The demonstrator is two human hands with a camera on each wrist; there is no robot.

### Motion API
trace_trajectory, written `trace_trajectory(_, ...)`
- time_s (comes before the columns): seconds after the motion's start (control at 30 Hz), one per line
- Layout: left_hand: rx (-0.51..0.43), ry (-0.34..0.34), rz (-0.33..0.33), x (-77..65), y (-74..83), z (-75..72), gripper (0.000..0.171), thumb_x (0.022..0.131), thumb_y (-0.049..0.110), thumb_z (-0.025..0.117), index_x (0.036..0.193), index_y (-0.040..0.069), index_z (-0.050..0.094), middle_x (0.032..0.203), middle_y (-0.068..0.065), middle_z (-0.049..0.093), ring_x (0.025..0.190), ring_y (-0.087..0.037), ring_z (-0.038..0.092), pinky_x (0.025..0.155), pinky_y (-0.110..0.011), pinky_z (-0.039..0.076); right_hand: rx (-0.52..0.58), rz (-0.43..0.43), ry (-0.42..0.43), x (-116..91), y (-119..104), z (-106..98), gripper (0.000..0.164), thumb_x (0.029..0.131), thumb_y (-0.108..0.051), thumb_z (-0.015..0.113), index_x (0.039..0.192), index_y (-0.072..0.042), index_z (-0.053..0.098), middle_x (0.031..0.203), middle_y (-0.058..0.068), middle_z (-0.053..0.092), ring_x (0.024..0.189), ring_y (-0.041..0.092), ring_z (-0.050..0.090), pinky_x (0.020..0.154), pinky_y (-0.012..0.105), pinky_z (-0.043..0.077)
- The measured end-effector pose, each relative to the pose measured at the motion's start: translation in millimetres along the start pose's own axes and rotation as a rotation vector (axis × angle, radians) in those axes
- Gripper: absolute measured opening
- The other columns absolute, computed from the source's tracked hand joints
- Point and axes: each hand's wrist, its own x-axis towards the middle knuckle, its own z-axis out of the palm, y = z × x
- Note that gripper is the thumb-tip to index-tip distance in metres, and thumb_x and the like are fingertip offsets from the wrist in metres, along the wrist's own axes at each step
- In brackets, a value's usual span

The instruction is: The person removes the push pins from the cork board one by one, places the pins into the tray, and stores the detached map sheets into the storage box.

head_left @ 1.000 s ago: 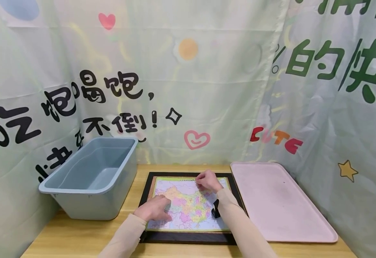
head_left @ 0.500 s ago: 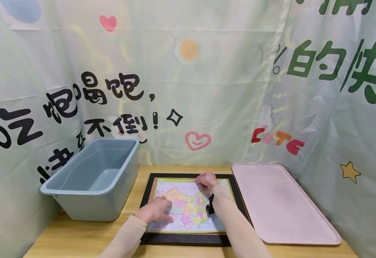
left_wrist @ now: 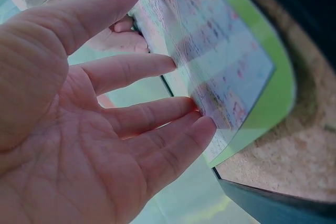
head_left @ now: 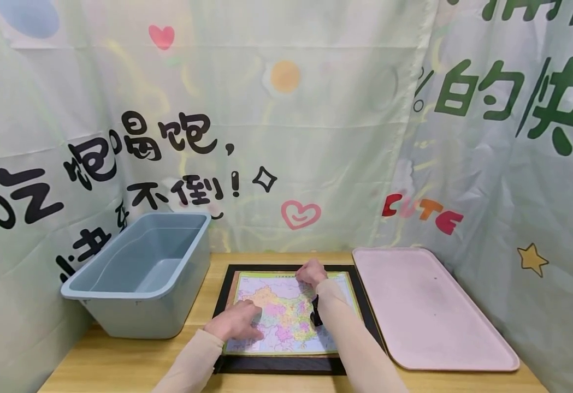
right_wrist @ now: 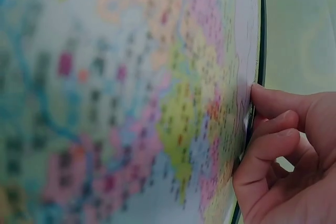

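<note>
A colourful paper map point(head_left: 278, 311) with a green border lies on a cork board point(left_wrist: 294, 166) in a black frame point(head_left: 286, 364). My left hand point(head_left: 237, 320) rests on the map's left part, its fingers nearly straight; in the left wrist view the fingertips touch the paper beside a corner. At the map's top edge, right of the middle, is my right hand point(head_left: 312, 273). Its thumb and curled fingers point(right_wrist: 262, 163) pinch a small shiny thing point(right_wrist: 246, 124) against the map's edge in the right wrist view. Most of that thing is hidden, so its kind is unclear.
A blue-grey plastic tub point(head_left: 168, 308) stands on the wooden table point(head_left: 119, 360) to the left of the frame. Close along the right side lies a pink tray point(head_left: 436, 316). Printed fabric point(head_left: 335, 136) hangs behind and at both sides.
My right forearm and wrist have swung to the left, while the right fingers stay at the map's top edge. The left hand and the map look unchanged.
</note>
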Motion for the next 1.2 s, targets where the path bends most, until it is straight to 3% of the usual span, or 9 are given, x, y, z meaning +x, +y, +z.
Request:
trace_trajectory(0.1,0.013,0.008,0.004,1.0,-0.2,0.4,0.048,0.081,0.035,0.080,0.117,0.007,0.068,0.112,-0.009,0.066,0.100,-0.024,0.061,0.087,-0.041,0.051,-0.019,0.004,0.009,1.1,-0.6,0.9,0.005,0.081,-0.005,0.075,0.085,-0.005,0.077,0.097,0.011,0.072,0.075,0.021,0.058,0.058,0.028,0.045)
trace_trajectory(0.27,-0.007,-0.003,-0.009,-0.6,-1.3,1.4,0.050,0.081,0.034,0.080,0.120,0.006,0.067,0.117,-0.011,0.065,0.108,-0.027,0.061,0.092,-0.044,0.051,-0.031,0.005,0.022,0.6,0.7,4.2,0.004,0.081,-0.007,0.076,0.084,-0.006,0.078,0.096,0.010,0.073,0.079,0.021,0.060,0.063,0.030,0.048)
trace_trajectory(0.5,-0.041,-0.032,0.007,-4.3,-4.9,4.4,0.070,0.071,0.043,0.086,0.126,0.004,0.064,0.125,-0.016,0.062,0.115,-0.034,0.059,0.096,-0.049,0.050,-0.060,0.031,0.024,-2.3,2.4,8.7,0.003,0.082,-0.007,0.074,0.082,-0.008,0.078,0.094,0.008,0.072,0.075,0.020,0.058,0.060,0.028,0.046)
trace_trajectory(0.67,-0.084,-0.025,0.002,-3.7,-5.1,2.0,0.077,0.069,0.042,0.088,0.130,0.003,0.061,0.138,-0.024,0.053,0.128,-0.042,0.050,0.103,-0.056,0.043,-0.062,0.029,0.049,-1.6,1.0,6.9,0.004,0.084,-0.008,0.073,0.083,-0.008,0.077,0.095,0.007,0.072,0.075,0.020,0.057,0.060,0.027,0.045)
trace_trajectory(1.0,-0.079,-0.043,-0.030,-3.0,-5.3,0.8,0.078,0.069,0.041,0.088,0.132,0.005,0.060,0.141,-0.022,0.052,0.133,-0.041,0.046,0.107,-0.056,0.040,0.037,0.019,0.042,0.9,1.4,11.2,0.005,0.083,0.001,0.071,0.080,0.000,0.075,0.075,0.010,0.070,0.052,0.018,0.061,0.048,0.027,0.052)
trace_trajectory(1.2,-0.069,-0.044,-0.034,-3.4,-4.4,1.2,0.078,0.069,0.042,0.087,0.132,0.005,0.060,0.142,-0.023,0.051,0.134,-0.041,0.045,0.107,-0.056,0.040,0.021,0.026,0.029,3.2,3.2,10.1,0.004,0.082,0.000,0.072,0.080,-0.002,0.075,0.076,0.009,0.070,0.053,0.018,0.059,0.047,0.027,0.050)
